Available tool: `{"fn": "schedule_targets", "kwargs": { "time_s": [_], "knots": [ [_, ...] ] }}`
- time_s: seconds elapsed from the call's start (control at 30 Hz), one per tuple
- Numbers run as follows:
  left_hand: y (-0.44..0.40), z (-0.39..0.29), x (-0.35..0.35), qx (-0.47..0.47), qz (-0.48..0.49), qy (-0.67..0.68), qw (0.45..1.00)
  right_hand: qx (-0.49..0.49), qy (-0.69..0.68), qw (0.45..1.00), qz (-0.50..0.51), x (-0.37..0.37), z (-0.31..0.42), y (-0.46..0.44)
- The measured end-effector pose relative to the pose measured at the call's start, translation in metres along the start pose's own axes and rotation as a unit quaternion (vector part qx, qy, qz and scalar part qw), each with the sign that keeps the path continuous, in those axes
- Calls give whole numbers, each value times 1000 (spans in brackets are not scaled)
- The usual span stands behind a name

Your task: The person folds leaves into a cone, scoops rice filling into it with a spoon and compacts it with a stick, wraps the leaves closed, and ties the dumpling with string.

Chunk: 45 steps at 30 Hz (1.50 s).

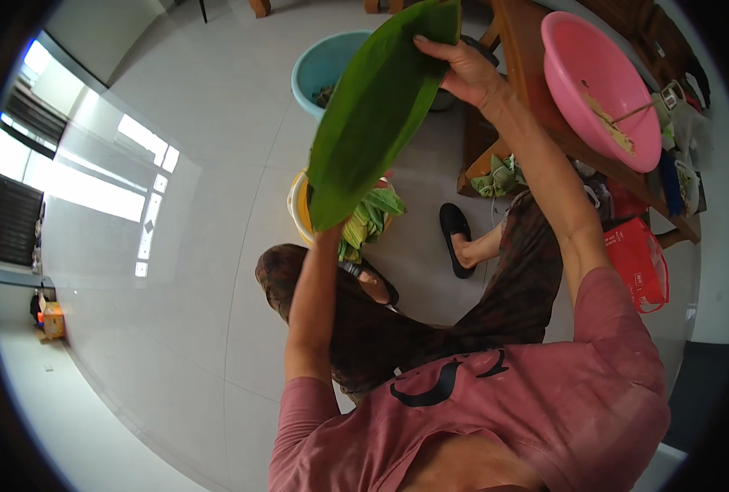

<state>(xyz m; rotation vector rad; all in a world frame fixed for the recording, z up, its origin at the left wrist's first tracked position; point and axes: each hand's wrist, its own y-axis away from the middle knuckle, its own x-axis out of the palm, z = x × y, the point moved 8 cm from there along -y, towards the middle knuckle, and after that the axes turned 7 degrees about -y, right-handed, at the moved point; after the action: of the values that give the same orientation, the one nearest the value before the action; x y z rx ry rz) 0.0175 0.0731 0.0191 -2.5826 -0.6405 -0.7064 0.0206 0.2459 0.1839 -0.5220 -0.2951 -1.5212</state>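
A long, broad green leaf (pixel 381 115) slants across the upper middle of the view. My right hand (pixel 465 70) grips its upper end, with the thumb lying on the leaf's face. Behind the lower end, only the wrist side of my left hand (pixel 330 236) shows; its fingers are hidden by the leaf. Below and partly behind the leaf, a yellow and white basin (pixel 298 211) holds more green leaves (pixel 370 217). Past the leaf's left edge stands a blue basin (pixel 305 72) with dark contents that are hard to make out.
On the wooden table (pixel 519 49) at right sits a pink basin (pixel 574 78) with pale residue and a utensil. Wrapped green bundles (pixel 500 176) lie near its lower part. A red bag (pixel 637 261) is beside my right arm. Feet in dark shoes (pixel 456 238) rest on the floor.
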Motion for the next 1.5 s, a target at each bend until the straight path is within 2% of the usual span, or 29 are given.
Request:
{"fn": "schedule_targets", "kwargs": {
  "time_s": [0.03,0.13,0.17,0.2,0.27,0.3,0.37,0.4,0.5,0.6,0.67,0.8,0.9,1.0,1.1,1.33,1.5],
  "knots": [
    [-6,-5,20,-48,-121,-203,970,-17,-16,1000,-20,-4,1,3],
    [-10,-31,74,85,-147,-310,936,-35,-64,990,-120,-15,-10,27],
    [-13,-26,68,86,-183,-297,933,-44,-73,986,-140,-22,-15,37],
    [-10,-28,68,102,-267,-189,940,-55,-83,982,-162,-28,-19,47],
    [-5,-29,83,126,-414,35,901,-115,-73,972,-190,-36,-16,66],
    [-4,-36,90,157,-438,38,884,-142,-64,967,-202,-38,-14,76],
    [-2,-48,95,209,-437,-131,865,-178,-57,959,-213,-26,-4,97],
    [-1,-54,101,233,-432,-215,844,-190,-6,958,-213,-29,-2,105],
    [5,-64,120,291,-433,-344,781,-242,199,927,-206,-24,12,126],
    [5,-61,127,311,-419,-393,757,-321,435,825,-165,9,30,143],
    [4,-61,132,314,-416,-398,755,-378,508,766,-109,27,33,150],
    [4,-65,140,336,-398,-454,723,-369,618,691,-54,33,23,150],
    [4,-68,146,338,-388,-498,698,-387,683,619,-22,39,21,152],
    [-1,-66,146,305,-341,-506,731,-374,721,583,2,39,15,150],
    [-6,-66,148,288,-302,-527,740,-361,750,553,26,39,8,147],
    [-6,-59,173,362,-145,-699,599,-367,769,517,79,44,-1,143],
    [-3,-47,175,348,-100,-739,569,-352,777,513,96,40,-6,141]
  ]
}}
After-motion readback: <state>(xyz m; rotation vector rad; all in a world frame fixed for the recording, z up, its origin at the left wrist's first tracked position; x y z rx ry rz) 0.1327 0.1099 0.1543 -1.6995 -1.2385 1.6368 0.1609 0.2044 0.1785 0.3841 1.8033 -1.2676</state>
